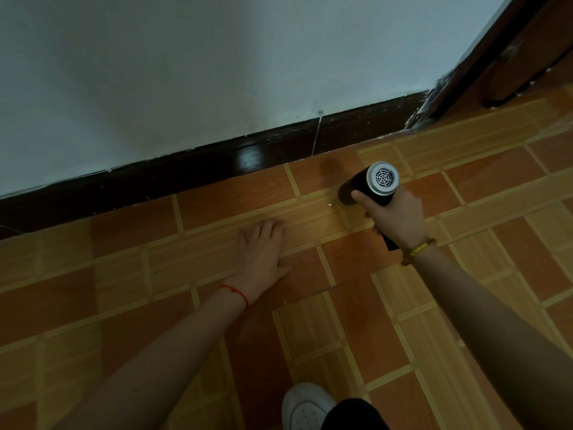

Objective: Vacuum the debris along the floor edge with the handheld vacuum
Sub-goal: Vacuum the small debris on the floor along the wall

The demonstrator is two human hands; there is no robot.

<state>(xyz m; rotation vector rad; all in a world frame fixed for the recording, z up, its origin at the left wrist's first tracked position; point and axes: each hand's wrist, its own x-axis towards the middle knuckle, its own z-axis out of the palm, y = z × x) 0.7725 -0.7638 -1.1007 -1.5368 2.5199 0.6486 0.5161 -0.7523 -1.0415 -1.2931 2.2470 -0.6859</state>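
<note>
On the tiled floor (124, 305) near the dark baseboard (186, 178), we spread our left hand (263, 252) flat, fingers open, likely to brace our crouch. Rightward, a pale crumb (329, 204) lies just beside the nozzle of the handheld vacuum (369, 186), which our right hand (393, 218) grips closed, tilted down toward it.

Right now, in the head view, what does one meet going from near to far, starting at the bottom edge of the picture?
White slipper → left hand flat on the tiled floor → right hand gripping the handheld vacuum → dark baseboard → white wall.
</note>
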